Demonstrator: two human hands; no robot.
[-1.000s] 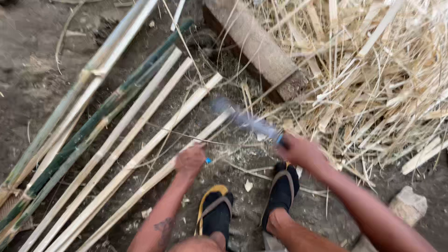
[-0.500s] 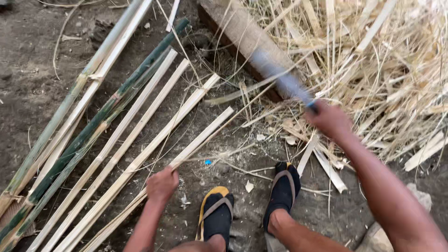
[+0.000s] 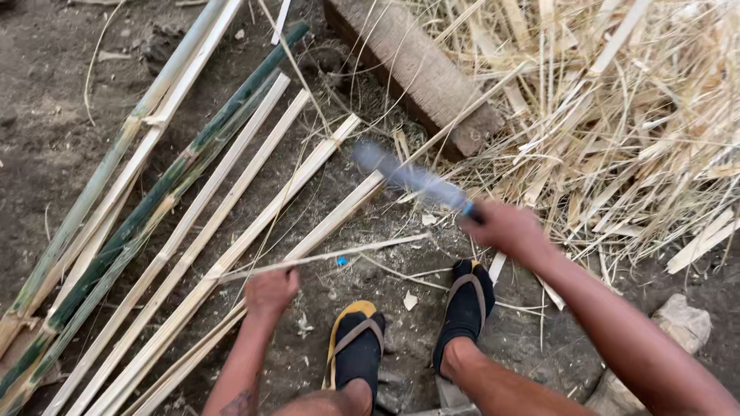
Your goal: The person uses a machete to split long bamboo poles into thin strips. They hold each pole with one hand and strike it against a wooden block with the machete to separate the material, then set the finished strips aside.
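My left hand [image 3: 270, 293] now grips a thin bamboo sliver [image 3: 324, 258], lifted off the ground; my right hand [image 3: 505, 229], clenching the machete [image 3: 412, 179], has swung back down toward it.

An outdoor bamboo-working yard: dirt ground [image 3: 54, 139], split bamboo strips [image 3: 254, 223], shavings [image 3: 632, 131].
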